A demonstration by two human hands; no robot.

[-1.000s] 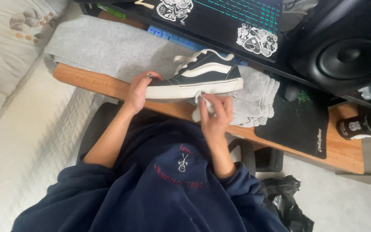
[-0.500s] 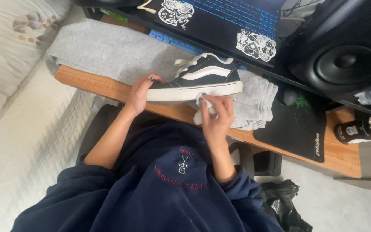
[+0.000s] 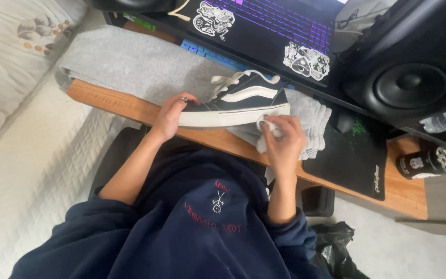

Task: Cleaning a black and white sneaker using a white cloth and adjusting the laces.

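Canvas sneaker [image 3: 238,101] sat on the grey towel [image 3: 305,121] at the desk edge; our left hand [image 3: 170,114] gripped its toe, right hand [image 3: 283,138] pinched a white wipe [image 3: 264,142]. Light, probably firm-soled, so the ends looked easiest to hold.

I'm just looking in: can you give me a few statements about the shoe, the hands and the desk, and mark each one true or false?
1. The left hand grips the toe of the dark sneaker. True.
2. The right hand presses a white wipe to the white sole near the heel. True.
3. The sneaker rests on a bare wooden desk. False: a grey towel lies under it.
4. The keyboard lights are off. False: they glow purple.
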